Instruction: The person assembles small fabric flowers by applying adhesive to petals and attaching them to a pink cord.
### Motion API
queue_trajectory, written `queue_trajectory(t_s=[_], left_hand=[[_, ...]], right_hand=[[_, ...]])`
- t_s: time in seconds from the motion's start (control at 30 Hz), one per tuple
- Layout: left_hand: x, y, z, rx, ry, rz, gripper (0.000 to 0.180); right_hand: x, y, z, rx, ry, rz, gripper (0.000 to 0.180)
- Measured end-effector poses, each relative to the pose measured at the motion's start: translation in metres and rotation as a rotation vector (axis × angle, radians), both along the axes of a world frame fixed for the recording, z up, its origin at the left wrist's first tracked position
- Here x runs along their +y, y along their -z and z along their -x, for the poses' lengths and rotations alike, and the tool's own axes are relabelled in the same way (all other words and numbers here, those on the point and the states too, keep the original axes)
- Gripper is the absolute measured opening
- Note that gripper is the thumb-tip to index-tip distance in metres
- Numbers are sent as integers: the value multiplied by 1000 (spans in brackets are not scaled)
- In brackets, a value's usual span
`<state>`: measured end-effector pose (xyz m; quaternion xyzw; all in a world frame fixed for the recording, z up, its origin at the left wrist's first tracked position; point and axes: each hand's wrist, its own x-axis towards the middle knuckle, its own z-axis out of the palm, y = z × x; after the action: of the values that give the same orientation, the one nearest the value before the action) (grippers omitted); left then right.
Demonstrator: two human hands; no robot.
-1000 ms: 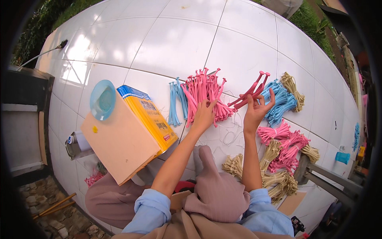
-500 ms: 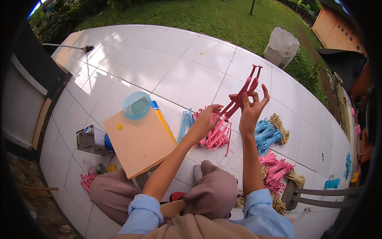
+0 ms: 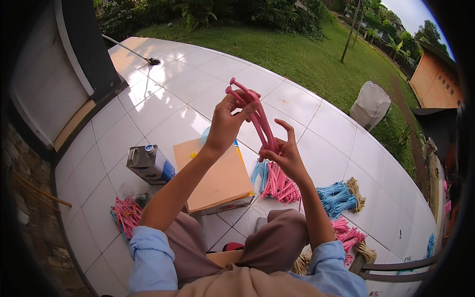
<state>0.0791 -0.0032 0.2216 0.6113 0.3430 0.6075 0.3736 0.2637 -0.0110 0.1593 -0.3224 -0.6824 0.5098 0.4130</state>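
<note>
Raised in front of me are a few long pink strips (image 3: 261, 123) with small round knobs at their ends, held lengthwise between both hands. My left hand (image 3: 228, 121) is closed around their upper part, just below two knobs that stick out at the top. My right hand (image 3: 286, 157) pinches their lower end between thumb and fingers, with its index finger lifted away. Beneath the hands a pile of similar pink strips (image 3: 279, 185) lies on the tiles, and blue strips (image 3: 260, 171) lie along its left side.
A cardboard sheet (image 3: 213, 173) tops a box left of centre, beside a metal can (image 3: 148, 163). Blue bundles (image 3: 336, 198), tan bundles (image 3: 355, 193) and pink bundles (image 3: 349, 232) lie at right. More pink strips (image 3: 127, 215) lie at left. A chair (image 3: 396, 267) stands lower right.
My left hand has risen from near the floor pile and taken hold of the strips' upper part. My right hand has come lower and left. The view has turned.
</note>
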Motion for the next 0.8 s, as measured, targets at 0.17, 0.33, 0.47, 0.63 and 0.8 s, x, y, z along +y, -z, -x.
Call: queue_trajectory(t_s=[0.17,0.33,0.47,0.63,0.8], left_hand=[[-27,29,59,-160,-187,36,27],[-36,63,94,-202,-272,74,29],[-32,87,89,-356,-310,242,28],[-32,88,104,-578,-110,348,30],[-38,77,92,-640,-37,339,33]], right_hand=[[0,-9,19,-10,-33,-13,60],[8,18,3,-401,102,-77,42],[34,69,-67,-606,605,-186,40],[26,74,-17,-480,188,-93,95],[9,21,59,-7,-200,201,97]])
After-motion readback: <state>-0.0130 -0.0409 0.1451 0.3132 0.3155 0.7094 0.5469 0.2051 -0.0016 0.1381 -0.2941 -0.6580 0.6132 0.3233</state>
